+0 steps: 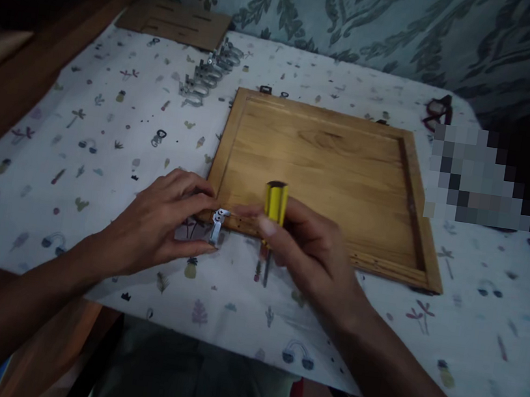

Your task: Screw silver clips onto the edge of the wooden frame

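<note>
The left hand (158, 218) pinches 1 metal fitting (216, 230) at the wooden panel (319, 166), near-left corner — the right hand (315, 245), by its near edge, grips a yellow-handled screwdriver (275, 204).

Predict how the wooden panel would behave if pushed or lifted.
The panel would probably stay stiff, since a raised wooden frame borders it. Pushed, it should slide rather than roll or tip, because it lies broad and flat.

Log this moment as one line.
Left hand: holding metal fitting at near-left corner of wooden panel | Right hand: holding yellow-handled screwdriver, shaft down | Panel: on patterned cloth
</note>
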Tool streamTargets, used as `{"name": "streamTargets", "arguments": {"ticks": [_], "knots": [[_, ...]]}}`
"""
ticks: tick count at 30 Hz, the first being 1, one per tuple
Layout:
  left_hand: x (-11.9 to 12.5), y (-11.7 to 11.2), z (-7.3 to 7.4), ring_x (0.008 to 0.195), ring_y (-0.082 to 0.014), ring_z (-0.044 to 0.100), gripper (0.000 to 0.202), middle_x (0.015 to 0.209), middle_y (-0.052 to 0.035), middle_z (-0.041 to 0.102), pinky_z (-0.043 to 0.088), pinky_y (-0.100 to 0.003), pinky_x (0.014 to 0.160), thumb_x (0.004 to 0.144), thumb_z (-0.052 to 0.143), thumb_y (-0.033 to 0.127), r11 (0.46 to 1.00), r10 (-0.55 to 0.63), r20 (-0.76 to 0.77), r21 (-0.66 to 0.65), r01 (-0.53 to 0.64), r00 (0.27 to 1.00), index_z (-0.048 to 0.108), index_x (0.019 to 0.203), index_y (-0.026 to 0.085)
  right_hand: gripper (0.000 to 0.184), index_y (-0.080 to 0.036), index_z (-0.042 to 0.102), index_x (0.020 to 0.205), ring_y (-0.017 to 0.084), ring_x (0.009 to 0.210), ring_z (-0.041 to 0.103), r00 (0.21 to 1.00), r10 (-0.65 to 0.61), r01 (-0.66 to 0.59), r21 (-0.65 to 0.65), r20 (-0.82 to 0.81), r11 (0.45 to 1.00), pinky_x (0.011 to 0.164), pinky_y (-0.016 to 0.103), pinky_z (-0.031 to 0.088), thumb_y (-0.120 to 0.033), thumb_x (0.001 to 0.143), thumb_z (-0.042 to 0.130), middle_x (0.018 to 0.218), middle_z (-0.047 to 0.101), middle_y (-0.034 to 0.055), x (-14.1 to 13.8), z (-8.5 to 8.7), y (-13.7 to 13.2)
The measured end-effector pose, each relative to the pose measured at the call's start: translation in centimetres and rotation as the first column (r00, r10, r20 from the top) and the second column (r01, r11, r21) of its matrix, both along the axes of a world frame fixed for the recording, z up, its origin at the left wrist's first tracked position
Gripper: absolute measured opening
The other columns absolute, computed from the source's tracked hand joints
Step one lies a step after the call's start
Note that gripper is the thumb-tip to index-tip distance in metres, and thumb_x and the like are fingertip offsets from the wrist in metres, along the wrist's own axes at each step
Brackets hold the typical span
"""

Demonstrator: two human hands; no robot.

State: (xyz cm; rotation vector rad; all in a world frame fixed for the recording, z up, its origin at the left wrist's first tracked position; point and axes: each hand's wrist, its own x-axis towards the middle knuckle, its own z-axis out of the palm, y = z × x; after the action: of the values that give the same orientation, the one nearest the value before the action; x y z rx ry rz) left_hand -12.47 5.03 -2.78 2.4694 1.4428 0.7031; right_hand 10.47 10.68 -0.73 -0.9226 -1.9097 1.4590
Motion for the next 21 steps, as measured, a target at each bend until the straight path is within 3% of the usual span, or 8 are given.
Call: {"name": "streamTargets", "arguments": {"ticks": [4, 8, 16, 21], "knots": [[0.0, 0.1, 0.0, 0.110, -0.0241, 0.053, 0.044, 0.120, -0.0117, 0.056, 0.050, -0.037, 0.087, 0.088, 0.064, 0.046, 1.000, 0.007, -0.006, 0.003, -0.007, 1.000, 0.057, 0.118, 0.015, 0.016, -0.023, 0.065, 0.088, 0.012, 0.068, 0.060, 0.971, -0.161, 0.171, 0.040, -0.178, 0.984, 0.060, 0.027, 0.051, -0.036, 0.093, 0.060, 0.088, 0.063, 0.0005, -0.2, 2.0, 0.5], [0.2, 0.1, 0.1, 0.113, -0.0246, 0.053, 0.042, 0.122, -0.0120, 0.056, 0.049, -0.037, 0.089, 0.087, 0.065, 0.043, 1.000, 0.020, 0.002, -0.021, -0.020, 1.000, 0.057, 0.118, 0.014, 0.008, -0.023, 0.069, 0.094, 0.015, 0.072, 0.065, 0.911, -0.162, 0.230, 0.144, -0.378, 0.962, 0.066, 0.031, 0.056, -0.029, 0.091, 0.065, 0.089, 0.065, 0.0013, -1.4, 3.2, 1.0], [0.1, 0.0, 0.0, 0.112, -0.0252, 0.053, 0.044, 0.122, -0.0110, 0.056, 0.050, -0.038, 0.087, 0.087, 0.065, 0.046, 0.999, 0.026, 0.025, -0.038, -0.025, 0.999, 0.057, 0.120, 0.018, 0.008, -0.026, 0.068, 0.092, 0.016, 0.074, 0.065, 0.963, -0.130, 0.211, 0.361, -0.235, 0.908, 0.068, 0.031, 0.059, -0.033, 0.091, 0.065, 0.086, 0.068, 0.0002, -2.3, 1.8, 1.0], [0.1, 0.0, 0.0, 0.111, -0.0255, 0.053, 0.042, 0.123, -0.0116, 0.056, 0.049, -0.038, 0.087, 0.087, 0.065, 0.044, 0.999, 0.030, 0.022, -0.032, -0.029, 0.999, 0.057, 0.118, 0.017, 0.013, -0.026, 0.067, 0.093, 0.017, 0.075, 0.066, 0.967, -0.130, 0.205, 0.365, -0.218, 0.908, 0.069, 0.034, 0.060, -0.039, 0.090, 0.066, 0.087, 0.068, 0.0004, -2.1, 1.0, 1.2]]}}
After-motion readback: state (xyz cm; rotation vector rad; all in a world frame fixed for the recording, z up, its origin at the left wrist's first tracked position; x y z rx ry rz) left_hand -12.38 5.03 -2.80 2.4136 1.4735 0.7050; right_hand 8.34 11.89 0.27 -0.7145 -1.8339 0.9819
